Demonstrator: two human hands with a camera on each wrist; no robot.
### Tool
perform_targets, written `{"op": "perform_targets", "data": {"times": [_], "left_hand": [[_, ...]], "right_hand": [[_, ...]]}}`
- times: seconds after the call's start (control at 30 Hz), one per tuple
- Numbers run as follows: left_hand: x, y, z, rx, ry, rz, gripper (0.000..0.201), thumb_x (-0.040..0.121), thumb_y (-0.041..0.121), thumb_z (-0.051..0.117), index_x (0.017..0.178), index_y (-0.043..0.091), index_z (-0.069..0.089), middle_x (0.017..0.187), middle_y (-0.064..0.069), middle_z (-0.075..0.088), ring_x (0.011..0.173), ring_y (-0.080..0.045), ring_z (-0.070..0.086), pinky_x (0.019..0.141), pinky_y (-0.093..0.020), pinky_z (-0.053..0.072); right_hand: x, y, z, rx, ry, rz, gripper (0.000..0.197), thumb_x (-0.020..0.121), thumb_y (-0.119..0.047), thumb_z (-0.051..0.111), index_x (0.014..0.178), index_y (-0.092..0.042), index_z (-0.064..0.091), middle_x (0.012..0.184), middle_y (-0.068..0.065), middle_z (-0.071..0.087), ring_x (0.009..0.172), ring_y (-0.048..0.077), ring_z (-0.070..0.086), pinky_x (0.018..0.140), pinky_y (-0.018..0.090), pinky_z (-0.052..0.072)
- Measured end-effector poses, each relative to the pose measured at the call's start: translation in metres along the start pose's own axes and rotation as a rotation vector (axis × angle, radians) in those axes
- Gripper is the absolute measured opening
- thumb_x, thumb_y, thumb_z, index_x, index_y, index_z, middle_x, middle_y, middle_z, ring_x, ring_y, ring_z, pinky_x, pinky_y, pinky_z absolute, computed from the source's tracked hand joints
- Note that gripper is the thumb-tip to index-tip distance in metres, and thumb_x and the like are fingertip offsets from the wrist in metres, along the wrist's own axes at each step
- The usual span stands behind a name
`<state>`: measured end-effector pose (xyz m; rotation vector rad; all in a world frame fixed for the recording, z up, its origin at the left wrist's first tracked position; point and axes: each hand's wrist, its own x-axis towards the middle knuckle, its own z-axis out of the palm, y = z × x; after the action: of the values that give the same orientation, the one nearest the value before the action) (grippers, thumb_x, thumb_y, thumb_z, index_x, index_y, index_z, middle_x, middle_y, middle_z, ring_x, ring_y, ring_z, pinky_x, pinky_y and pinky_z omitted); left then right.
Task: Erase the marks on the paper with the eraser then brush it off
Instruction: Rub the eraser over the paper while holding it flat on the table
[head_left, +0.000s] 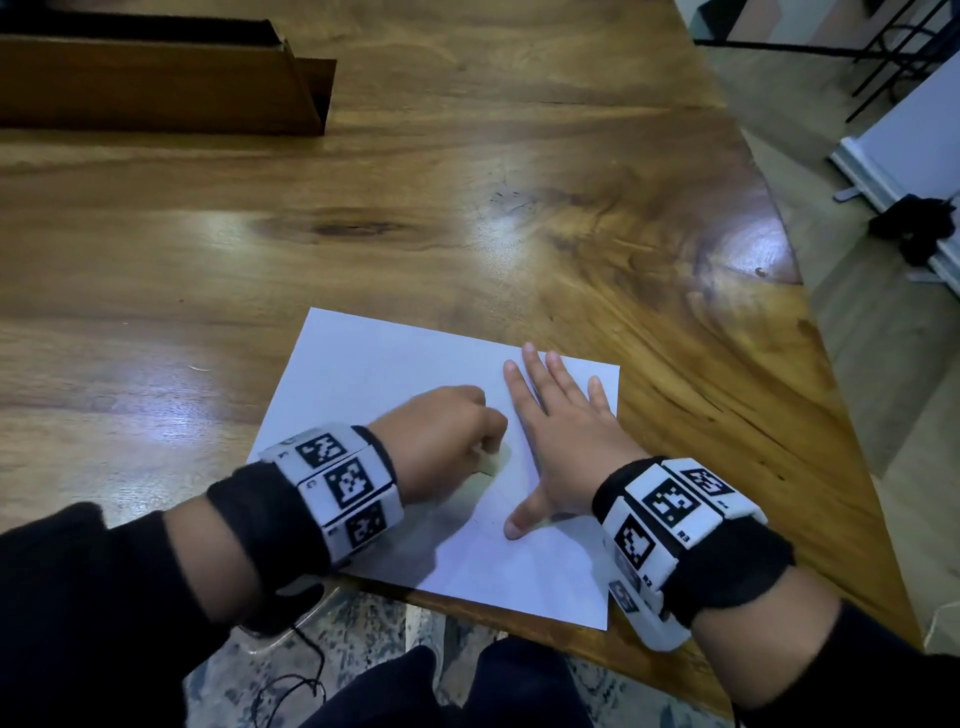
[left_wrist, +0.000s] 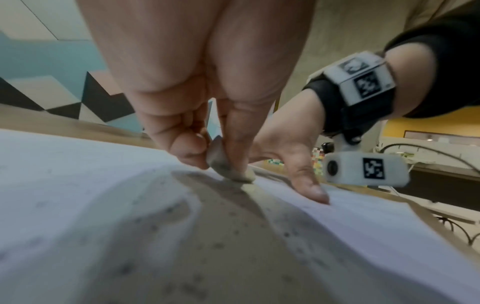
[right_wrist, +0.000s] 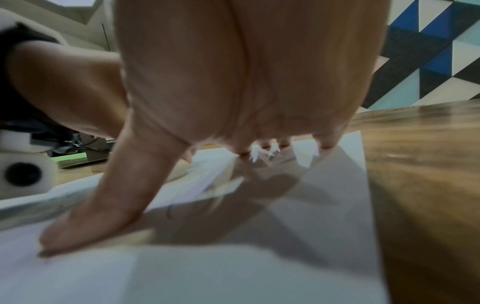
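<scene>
1. Since it is a single thin white sheet of paper (head_left: 363, 374), it will be light, limp and quick to slide or crease on the glossy brown wooden desk (head_left: 467, 156); it lies flat near the desk's front edge, with one near corner at or just past that edge.
2. Best control, as I judge it, is flat pressure from above close to the rubbed spot, not a pinch at an edge, which would lift and buckle the sheet.
3. Small worn grey-white eraser (left_wrist: 231, 168): soft, rounded at the tip, smudged dark. Small enough that only a fingertip pinch, low on the body, will serve.
4. Left hand (head_left: 441, 436): curled into a loose fist, thumb and fingers pinching the eraser, its tip touching the paper near the sheet's middle. Wrist raised, knuckles up.
5. Right hand (head_left: 556, 441): spread flat, palm down, fingers straight and fanned on the right part of the sheet, thumb splayed toward the left hand, just beside the eraser. It holds nothing.
6. Dark specks on the paper (left_wrist: 233, 214) in the left wrist view, probably eraser crumbs, though the blur leaves that unsure. Pencil marks are too faint to place.
</scene>
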<state>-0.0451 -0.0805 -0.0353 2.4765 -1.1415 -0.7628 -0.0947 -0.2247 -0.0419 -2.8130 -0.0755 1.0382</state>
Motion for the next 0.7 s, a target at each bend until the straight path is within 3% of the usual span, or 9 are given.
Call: {"op": "perform_targets", "data": {"times": [0.07,0.17,0.23,0.33,0.43,0.5,0.57,0.7], "left_hand": [[-0.002,0.0,0.002,0.003,0.029,0.006,0.011,0.081,0.011,0.049,0.085,0.01,0.06,0.087,-0.006,0.048,0.085,-0.029,0.054,0.074,-0.034,0.042],[-0.025,0.0,0.014,-0.012,-0.124,0.091,0.018,0.077,0.023,0.046,0.077,0.011,0.06,0.081,-0.002,0.043,0.076,-0.028,0.051,0.067,-0.031,0.038],[-0.034,0.0,0.019,0.005,-0.201,0.124,0.018,0.08,0.024,0.048,0.083,0.014,0.063,0.085,-0.001,0.046,0.081,-0.026,0.054,0.069,-0.03,0.041],[-0.03,-0.01,0.013,-0.09,-0.111,0.126,0.013,0.08,0.015,0.055,0.086,0.019,0.066,0.086,0.005,0.047,0.082,-0.017,0.055,0.073,-0.024,0.04],[-0.027,-0.027,0.005,-0.136,0.069,0.03,0.011,0.081,0.019,0.061,0.092,0.02,0.063,0.086,0.008,0.045,0.072,-0.002,0.046,0.066,-0.017,0.035],[-0.027,-0.036,0.001,-0.15,0.132,0.002,0.011,0.081,0.023,0.063,0.091,0.019,0.063,0.089,0.005,0.049,0.072,-0.004,0.045,0.064,-0.011,0.034],[-0.028,-0.044,0.0,-0.19,0.131,-0.054,0.011,0.081,0.025,0.063,0.089,0.018,0.063,0.091,0.002,0.052,0.075,-0.006,0.048,0.067,-0.01,0.036],[-0.03,-0.06,-0.007,-0.219,0.098,-0.127,0.006,0.081,0.022,0.062,0.085,0.025,0.058,0.087,0.01,0.05,0.081,-0.001,0.049,0.07,-0.007,0.037]], "right_hand": [[0.0,0.0,0.0,-0.006,-0.001,-0.002,0.149,0.055,-0.063,0.079,0.141,-0.017,-0.034,0.145,0.001,-0.045,0.136,0.02,-0.038,0.113,0.048,-0.015],[0.0,0.0,0.0,0.006,0.004,0.0,0.149,0.055,-0.062,0.079,0.141,-0.017,-0.033,0.145,0.0,-0.045,0.135,0.019,-0.039,0.113,0.048,-0.016],[0.0,0.0,0.0,0.013,0.006,-0.002,0.149,0.055,-0.062,0.079,0.141,-0.017,-0.033,0.145,0.0,-0.046,0.135,0.018,-0.039,0.112,0.047,-0.017],[0.0,0.001,0.001,0.013,0.013,-0.006,0.149,0.054,-0.062,0.079,0.141,-0.018,-0.033,0.144,-0.001,-0.046,0.135,0.018,-0.039,0.112,0.046,-0.017],[0.0,0.001,0.001,0.008,0.015,-0.006,0.149,0.055,-0.061,0.08,0.141,-0.017,-0.034,0.143,-0.002,-0.047,0.135,0.019,-0.039,0.112,0.046,-0.017],[0.001,-0.001,0.0,0.003,0.008,0.0,0.15,0.055,-0.06,0.081,0.141,-0.017,-0.034,0.144,0.0,-0.046,0.135,0.019,-0.039,0.112,0.047,-0.016],[0.003,-0.004,-0.001,0.003,0.012,-0.003,0.15,0.055,-0.059,0.081,0.142,-0.016,-0.033,0.145,0.001,-0.045,0.136,0.019,-0.037,0.112,0.047,-0.016],[0.011,-0.013,-0.004,0.019,0.04,-0.026,0.148,0.056,-0.059,0.081,0.142,-0.015,-0.031,0.147,0.002,-0.043,0.137,0.019,-0.036,0.113,0.047,-0.016]]}}
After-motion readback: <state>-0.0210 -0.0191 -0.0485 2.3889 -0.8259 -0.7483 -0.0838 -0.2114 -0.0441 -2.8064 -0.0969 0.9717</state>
